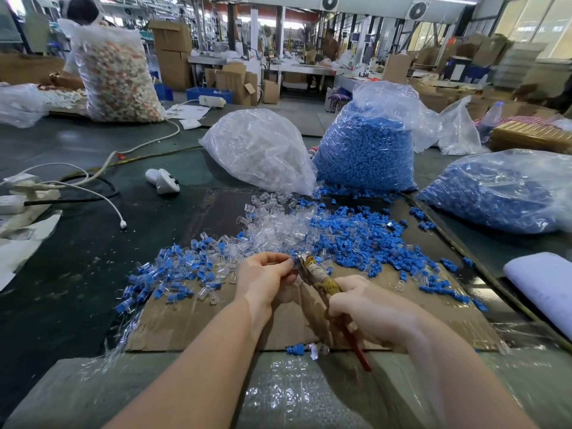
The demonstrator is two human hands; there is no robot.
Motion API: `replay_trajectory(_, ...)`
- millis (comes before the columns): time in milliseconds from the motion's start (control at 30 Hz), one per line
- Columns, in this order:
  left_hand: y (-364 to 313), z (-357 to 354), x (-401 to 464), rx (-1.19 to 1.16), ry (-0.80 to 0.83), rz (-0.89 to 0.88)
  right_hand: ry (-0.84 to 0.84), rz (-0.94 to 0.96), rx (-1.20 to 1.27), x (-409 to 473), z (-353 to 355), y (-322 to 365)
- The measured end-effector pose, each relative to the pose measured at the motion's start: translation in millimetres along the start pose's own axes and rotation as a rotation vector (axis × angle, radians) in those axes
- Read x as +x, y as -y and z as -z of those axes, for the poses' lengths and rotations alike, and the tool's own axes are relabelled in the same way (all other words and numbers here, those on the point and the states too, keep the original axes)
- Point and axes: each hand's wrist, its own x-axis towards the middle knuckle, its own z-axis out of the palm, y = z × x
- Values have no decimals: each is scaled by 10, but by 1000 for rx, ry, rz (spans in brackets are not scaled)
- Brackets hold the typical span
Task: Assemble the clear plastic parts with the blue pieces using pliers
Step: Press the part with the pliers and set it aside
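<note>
My right hand grips the pliers by their tape-wrapped handles; a red handle end sticks out below my palm. The jaws point up-left and meet my left hand, whose fingertips pinch a small clear-and-blue part right at the jaws; the part is mostly hidden. A heap of loose clear parts lies on the cardboard sheet just beyond my hands. Loose blue pieces spread to the right of them. Joined clear-and-blue pieces lie in a pile to the left.
Behind the piles stand a bag of clear parts and a bag of blue pieces; another blue-filled bag lies at the right. White cables and a power strip sit left. One joined piece rests near the cardboard's front edge.
</note>
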Motion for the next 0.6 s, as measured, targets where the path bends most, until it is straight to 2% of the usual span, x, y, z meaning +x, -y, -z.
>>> replay_trajectory(233, -17, -22, -13, 10, -16, 8, 11, 26, 39, -5, 13, 4)
replay_trajectory(400, -4, -45, -19, -27, -33, 6, -42, 72, -46, 39, -15, -26)
replay_trajectory(600, 31, -56, -25, -61, -43, 7, -93, 115, 47, 88, -66, -73)
